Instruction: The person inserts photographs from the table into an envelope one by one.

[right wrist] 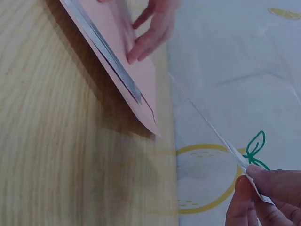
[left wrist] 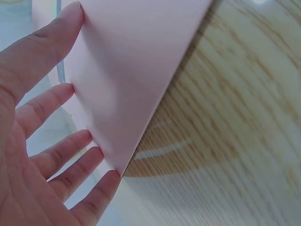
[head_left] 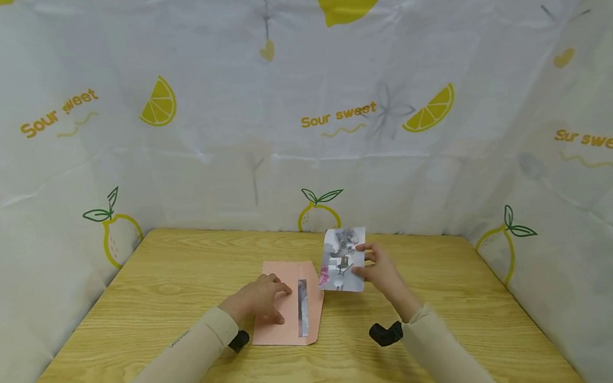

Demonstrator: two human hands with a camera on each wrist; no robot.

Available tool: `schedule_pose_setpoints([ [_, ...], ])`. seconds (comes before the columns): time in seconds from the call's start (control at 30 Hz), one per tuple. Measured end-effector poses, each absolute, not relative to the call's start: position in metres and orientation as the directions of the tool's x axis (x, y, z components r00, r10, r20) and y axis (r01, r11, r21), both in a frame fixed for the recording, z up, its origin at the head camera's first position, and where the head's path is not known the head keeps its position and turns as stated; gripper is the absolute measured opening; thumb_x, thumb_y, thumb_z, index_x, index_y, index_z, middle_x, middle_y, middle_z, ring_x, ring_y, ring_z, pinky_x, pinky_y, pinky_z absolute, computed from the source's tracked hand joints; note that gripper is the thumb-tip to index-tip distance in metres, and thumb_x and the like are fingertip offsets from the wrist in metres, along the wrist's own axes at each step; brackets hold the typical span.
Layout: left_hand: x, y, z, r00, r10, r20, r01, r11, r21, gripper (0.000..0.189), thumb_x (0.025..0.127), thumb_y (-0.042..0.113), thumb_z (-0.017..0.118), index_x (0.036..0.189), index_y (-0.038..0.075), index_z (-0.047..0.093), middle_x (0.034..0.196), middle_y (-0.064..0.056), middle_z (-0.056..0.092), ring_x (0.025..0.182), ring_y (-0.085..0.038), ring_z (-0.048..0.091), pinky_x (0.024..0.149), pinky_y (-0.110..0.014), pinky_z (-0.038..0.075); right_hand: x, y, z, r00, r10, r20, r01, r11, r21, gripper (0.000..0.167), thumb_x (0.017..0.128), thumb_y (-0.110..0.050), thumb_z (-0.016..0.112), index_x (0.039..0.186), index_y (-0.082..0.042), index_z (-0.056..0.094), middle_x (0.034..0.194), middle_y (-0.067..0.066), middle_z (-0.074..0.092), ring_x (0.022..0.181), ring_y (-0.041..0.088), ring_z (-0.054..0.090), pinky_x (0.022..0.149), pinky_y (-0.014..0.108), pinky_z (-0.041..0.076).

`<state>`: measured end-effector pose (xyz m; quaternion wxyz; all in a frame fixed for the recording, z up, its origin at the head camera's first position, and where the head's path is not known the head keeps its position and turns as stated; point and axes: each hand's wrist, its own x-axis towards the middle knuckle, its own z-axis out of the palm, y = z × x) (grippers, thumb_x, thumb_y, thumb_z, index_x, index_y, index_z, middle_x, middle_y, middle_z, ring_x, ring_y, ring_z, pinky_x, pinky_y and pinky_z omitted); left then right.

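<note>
A pink envelope (head_left: 290, 328) lies on the table with its tapered flap side to the right; a narrow slot (head_left: 303, 308) in it shows a strip of grey picture. My left hand (head_left: 258, 300) rests on the envelope, and in the left wrist view its spread fingertips (left wrist: 80, 136) touch the pink paper. Between thumb and fingers, my right hand (head_left: 380, 271) pinches a postcard (head_left: 339, 275) with a grey picture and a pink flower at its lower left corner. The postcard is held up just right of the envelope, seen almost edge-on in the right wrist view.
The wooden table (head_left: 194, 259) meets a white curtain (head_left: 220, 180) with lemon prints at the back and sides. Black wrist mounts (head_left: 386, 333) sit under both wrists, close above the table.
</note>
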<state>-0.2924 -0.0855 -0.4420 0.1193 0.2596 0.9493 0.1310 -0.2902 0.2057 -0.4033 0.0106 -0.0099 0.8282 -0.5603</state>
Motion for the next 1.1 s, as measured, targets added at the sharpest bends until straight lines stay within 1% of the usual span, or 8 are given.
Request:
schedule_pose_setpoints([
  [0.1,-0.292,-0.085,-0.442,-0.839,0.521,-0.157,0.459,0.832,0.31,0.059,0.071,0.035,0.086,0.124,0.02,0.065,0.125,-0.005,0.053,0.114,-0.025,0.048,0.095,-0.042,0.047,-0.286,0.2,-0.409,-1.0,-0.029,-0.007,-0.004,0.351,-0.936,0.049,0.087,0.005,0.067,0.131,-0.002,0.045,0.118,0.026,0.06,0.086,0.022,0.067,0.069,0.032,0.055],
  [0.27,-0.292,-0.085,-0.442,-0.839,0.521,-0.156,0.459,0.832,0.31,0.058,0.072,0.035,0.086,0.124,0.02,0.065,0.126,-0.006,0.053,0.114,-0.025,0.048,0.095,-0.041,0.047,-0.279,0.193,-0.418,-1.0,-0.005,-0.011,0.009,0.363,-0.932,0.049,0.084,0.004,0.07,0.127,-0.003,0.049,0.113,0.022,0.063,0.08,0.018,0.067,0.066,0.031,0.055],
  [0.47,-0.292,-0.085,-0.441,-0.84,0.517,-0.166,0.455,0.837,0.304,0.059,0.072,0.036,0.085,0.125,0.021,0.064,0.126,-0.006,0.052,0.114,-0.024,0.048,0.097,-0.041,0.047,-0.271,0.187,-0.429,-1.0,-0.017,-0.025,0.017,0.36,-0.933,0.048,0.083,0.002,0.072,0.126,-0.005,0.051,0.107,0.018,0.063,0.072,0.017,0.064,0.067,0.036,0.055],
  [0.77,-0.293,-0.084,-0.441,-0.838,0.523,-0.158,0.463,0.833,0.302,0.058,0.072,0.035,0.085,0.124,0.02,0.065,0.125,-0.006,0.053,0.114,-0.024,0.048,0.098,-0.041,0.046,-0.264,0.181,-0.436,-0.999,-0.038,-0.019,0.004,0.372,-0.928,0.047,0.081,0.004,0.073,0.123,-0.006,0.053,0.101,0.015,0.064,0.066,0.016,0.061,0.069,0.042,0.055],
  [0.93,-0.292,-0.084,-0.441,-0.836,0.526,-0.152,0.467,0.83,0.305,0.059,0.072,0.035,0.086,0.124,0.019,0.065,0.125,-0.006,0.054,0.114,-0.025,0.049,0.098,-0.041,0.046,-0.262,0.178,-0.439,-1.0,-0.029,-0.012,-0.001,0.405,-0.914,0.048,0.08,0.004,0.074,0.122,-0.006,0.053,0.1,0.014,0.065,0.067,0.016,0.062,0.066,0.04,0.054],
  [1.1,-0.292,-0.085,-0.441,-0.835,0.529,-0.153,0.467,0.827,0.312,0.059,0.072,0.034,0.086,0.124,0.018,0.064,0.125,-0.007,0.054,0.116,-0.025,0.049,0.099,-0.041,0.046,-0.26,0.175,-0.442,-1.0,-0.024,-0.008,-0.003,0.444,-0.896,0.048,0.08,0.004,0.074,0.121,-0.006,0.052,0.101,0.014,0.066,0.067,0.014,0.06,0.062,0.032,0.052],
])
